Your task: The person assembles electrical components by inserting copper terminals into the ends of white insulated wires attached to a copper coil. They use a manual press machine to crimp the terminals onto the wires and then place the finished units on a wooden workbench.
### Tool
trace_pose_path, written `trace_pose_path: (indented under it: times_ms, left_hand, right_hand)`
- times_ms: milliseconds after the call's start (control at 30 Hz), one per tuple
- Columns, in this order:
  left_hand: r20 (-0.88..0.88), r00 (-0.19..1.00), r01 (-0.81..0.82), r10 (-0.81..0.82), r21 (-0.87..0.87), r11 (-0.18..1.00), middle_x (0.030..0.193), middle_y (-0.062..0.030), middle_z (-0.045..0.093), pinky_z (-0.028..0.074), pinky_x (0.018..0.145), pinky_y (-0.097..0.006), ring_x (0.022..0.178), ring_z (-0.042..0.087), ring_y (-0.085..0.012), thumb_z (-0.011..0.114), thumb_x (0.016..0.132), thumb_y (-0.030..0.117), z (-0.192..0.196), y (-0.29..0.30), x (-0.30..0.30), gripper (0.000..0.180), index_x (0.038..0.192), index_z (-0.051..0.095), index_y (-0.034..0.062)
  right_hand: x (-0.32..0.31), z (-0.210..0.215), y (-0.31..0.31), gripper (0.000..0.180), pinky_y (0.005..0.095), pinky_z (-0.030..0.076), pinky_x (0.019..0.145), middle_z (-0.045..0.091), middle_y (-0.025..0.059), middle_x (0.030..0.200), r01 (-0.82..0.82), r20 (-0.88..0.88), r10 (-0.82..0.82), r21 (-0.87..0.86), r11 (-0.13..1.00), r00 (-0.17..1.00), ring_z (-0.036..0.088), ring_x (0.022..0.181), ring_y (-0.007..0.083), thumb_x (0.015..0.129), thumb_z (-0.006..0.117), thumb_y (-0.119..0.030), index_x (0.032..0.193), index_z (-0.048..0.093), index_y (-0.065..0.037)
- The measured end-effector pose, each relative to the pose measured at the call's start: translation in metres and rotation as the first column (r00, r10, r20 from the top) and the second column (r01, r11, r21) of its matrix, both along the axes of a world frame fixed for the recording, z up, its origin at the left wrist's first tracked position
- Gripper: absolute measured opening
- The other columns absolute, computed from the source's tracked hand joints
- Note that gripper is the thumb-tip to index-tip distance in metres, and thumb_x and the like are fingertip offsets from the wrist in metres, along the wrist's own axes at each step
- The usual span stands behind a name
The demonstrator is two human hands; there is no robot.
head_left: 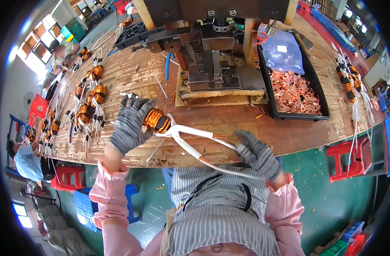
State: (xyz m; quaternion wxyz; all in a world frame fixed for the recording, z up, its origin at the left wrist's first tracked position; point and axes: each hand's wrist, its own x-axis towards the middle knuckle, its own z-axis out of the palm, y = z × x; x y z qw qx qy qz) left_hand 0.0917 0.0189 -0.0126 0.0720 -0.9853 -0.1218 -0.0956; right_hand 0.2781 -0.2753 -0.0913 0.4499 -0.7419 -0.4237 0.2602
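Observation:
My left hand (131,123), in a grey knitted glove, is closed against the left side of a copper-wound ring coil (158,120) near the table's front edge. White-sleeved leads (186,130) run right from the coil, with bare copper showing at the end of one sleeve. My right hand (259,155), gloved alike, has its fingers around a thin white wire (225,143) at the leads' far end; the fingers partly hide the grip. Another white lead (233,172) passes below this hand. By my left fingertips lies a small metal-tipped white end (129,95).
A metal press (220,74) stands ahead. Right of it, a black tray (299,116) holds copper terminals (293,94) and a clear bag (282,51). More coils (95,94) lie left, others (350,83) far right. Two people work at left. Red stools (69,178) flank the table.

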Motion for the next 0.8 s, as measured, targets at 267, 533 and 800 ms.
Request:
trace_pose_path:
  times_ms: [267,533,800]
  left_hand:
    - [-0.056,0.940,0.323,-0.336,-0.170,0.931,0.095,-0.0126,0.055,0.041,0.080,-0.042,0.092,0.052,-0.0307,0.067,0.062,0.039,-0.011,-0.069,0.037,0.057,0.109,0.055,0.0096]
    - [0.076,0.984,0.163,-0.158,-0.054,0.985,0.073,-0.0073,0.052,0.043,0.057,-0.037,0.067,0.054,-0.0251,0.064,0.064,0.033,-0.051,-0.084,0.062,0.030,0.079,0.057,0.0089]
    - [0.035,0.985,0.168,-0.168,-0.005,0.986,0.076,-0.0079,0.052,0.042,0.058,-0.040,0.069,0.054,-0.0251,0.061,0.066,0.040,-0.057,-0.080,0.056,0.035,0.081,0.056,0.0093]
  right_hand:
    - [-0.037,-0.021,-0.012,0.027,0.0381,0.049,0.059,0.062,0.0164,0.075,-0.004,0.380,0.042,-0.101,0.995,0.924,0.061,0.065,0.0305,0.084,0.054,-0.024,0.101,0.058,-0.003]
    - [-0.087,-0.057,-0.009,0.025,0.0374,0.047,0.049,0.059,0.0112,0.069,-0.064,0.458,0.281,-0.433,0.899,0.843,0.058,0.059,0.0270,0.083,0.050,-0.026,0.092,0.057,-0.004]
    - [0.028,0.055,-0.014,0.027,0.0374,0.047,0.071,0.061,0.0145,0.092,-0.202,0.731,0.138,0.000,0.979,0.668,0.059,0.085,0.0266,0.088,0.048,-0.023,0.101,0.059,-0.003]
